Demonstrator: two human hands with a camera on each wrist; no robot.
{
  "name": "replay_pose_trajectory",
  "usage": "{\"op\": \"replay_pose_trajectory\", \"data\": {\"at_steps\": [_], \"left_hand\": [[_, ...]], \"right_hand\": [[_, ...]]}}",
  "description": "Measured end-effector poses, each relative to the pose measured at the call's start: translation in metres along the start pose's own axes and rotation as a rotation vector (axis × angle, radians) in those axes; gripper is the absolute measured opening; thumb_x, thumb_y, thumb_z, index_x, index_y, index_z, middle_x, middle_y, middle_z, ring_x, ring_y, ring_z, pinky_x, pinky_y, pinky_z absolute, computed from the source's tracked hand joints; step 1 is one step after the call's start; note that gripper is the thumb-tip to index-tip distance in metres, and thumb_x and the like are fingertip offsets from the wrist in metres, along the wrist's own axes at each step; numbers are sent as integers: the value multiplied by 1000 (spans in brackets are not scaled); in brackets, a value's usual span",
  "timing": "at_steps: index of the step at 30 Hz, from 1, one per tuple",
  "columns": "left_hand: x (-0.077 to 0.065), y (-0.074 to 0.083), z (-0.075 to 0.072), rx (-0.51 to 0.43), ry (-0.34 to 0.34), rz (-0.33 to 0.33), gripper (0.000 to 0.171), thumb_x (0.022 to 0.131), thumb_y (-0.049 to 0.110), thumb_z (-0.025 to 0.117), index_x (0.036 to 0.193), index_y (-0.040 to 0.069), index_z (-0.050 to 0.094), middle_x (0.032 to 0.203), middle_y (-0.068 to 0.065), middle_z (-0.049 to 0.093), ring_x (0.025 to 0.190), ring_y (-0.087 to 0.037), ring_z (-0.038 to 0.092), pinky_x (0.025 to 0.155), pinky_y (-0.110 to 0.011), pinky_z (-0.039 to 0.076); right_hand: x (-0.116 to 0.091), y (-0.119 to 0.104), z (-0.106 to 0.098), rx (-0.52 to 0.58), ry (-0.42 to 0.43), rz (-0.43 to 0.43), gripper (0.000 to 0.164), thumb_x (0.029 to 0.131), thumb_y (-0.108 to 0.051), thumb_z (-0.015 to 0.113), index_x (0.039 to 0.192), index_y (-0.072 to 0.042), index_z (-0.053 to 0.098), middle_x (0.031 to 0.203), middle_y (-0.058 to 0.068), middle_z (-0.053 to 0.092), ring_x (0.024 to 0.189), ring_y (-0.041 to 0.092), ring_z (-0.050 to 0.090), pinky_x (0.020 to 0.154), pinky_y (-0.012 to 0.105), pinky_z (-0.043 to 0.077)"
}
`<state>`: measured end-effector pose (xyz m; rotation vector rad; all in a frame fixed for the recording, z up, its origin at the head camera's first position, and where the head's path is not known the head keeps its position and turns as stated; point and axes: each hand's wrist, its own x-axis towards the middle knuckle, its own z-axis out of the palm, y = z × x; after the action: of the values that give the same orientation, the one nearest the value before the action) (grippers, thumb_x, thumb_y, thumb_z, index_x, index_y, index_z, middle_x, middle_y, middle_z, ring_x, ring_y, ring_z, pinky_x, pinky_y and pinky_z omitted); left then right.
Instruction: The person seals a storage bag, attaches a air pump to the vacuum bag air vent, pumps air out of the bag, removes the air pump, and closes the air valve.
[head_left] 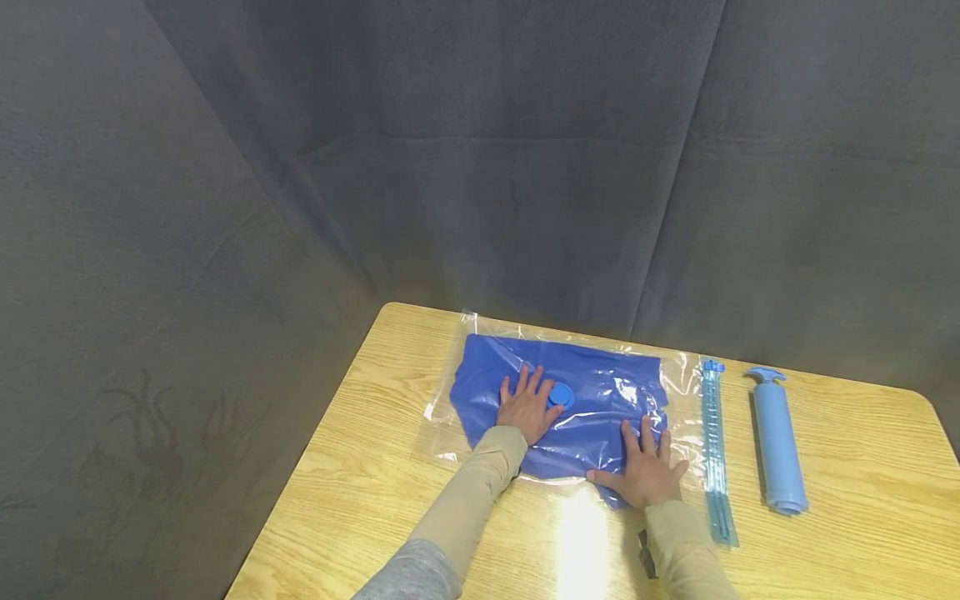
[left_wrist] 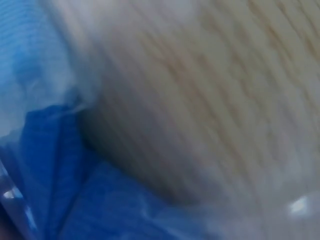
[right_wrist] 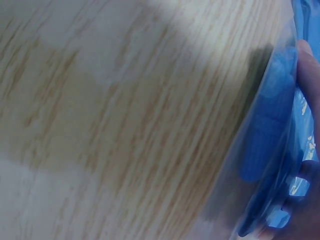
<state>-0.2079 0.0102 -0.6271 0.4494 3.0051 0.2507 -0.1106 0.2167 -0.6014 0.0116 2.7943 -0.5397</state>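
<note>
A clear vacuum storage bag (head_left: 442, 417) lies flat on the table with folded blue cloth (head_left: 585, 354) inside. My left hand (head_left: 523, 410) rests on it with fingers spread, its thumb beside the round blue valve cap (head_left: 560, 397). At the bag's lower right, my right hand (head_left: 645, 475) presses down with spread fingers. The right wrist view catches the bag's near edge and part of the hand (right_wrist: 311, 90) over the blue cloth (right_wrist: 265, 130). Blue cloth (left_wrist: 65, 190) under plastic fills the lower left of the left wrist view.
A teal zip strip (head_left: 714, 458) with a blue slider (head_left: 713, 366) runs along the bag's right side. Right of it lies a light blue hand pump (head_left: 778, 442) with a T-shaped handle. Dark grey curtains (head_left: 525, 208) hang behind the wooden table (head_left: 322, 517).
</note>
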Motion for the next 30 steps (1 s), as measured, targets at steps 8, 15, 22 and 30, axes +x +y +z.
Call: {"op": "replay_pose_trajectory", "data": {"at_steps": [8,15,22,30], "left_hand": [[2,2,-2,69,-4,51,51,97,55,43,145,44,33,157,-2,31,148,-29,24,114,-56,26],[1,4,-6,72,-40,82,45,99,48,43,143,49,36,158,0,28,148,-30,23,113,-56,26],[-1,5,-8,47,-15,77,41,98,48,45,139,45,43,156,-1,33,147,-31,26,112,-56,26],[-1,6,-9,33,8,45,44,95,50,50,135,31,48,153,-2,37,145,-27,30,112,-52,27]], "right_hand": [[3,3,4,-3,9,-4,117,70,-75,65,151,-2,23,157,31,5,139,61,1,95,86,8],[5,5,9,1,28,-10,117,69,-75,65,151,-3,23,157,30,6,140,60,2,95,86,9],[6,7,10,-1,46,-14,116,69,-74,65,151,-2,24,157,31,6,139,61,3,95,86,9],[4,5,6,15,34,-9,116,69,-74,66,151,-2,24,157,31,6,139,62,2,96,86,7]]}}
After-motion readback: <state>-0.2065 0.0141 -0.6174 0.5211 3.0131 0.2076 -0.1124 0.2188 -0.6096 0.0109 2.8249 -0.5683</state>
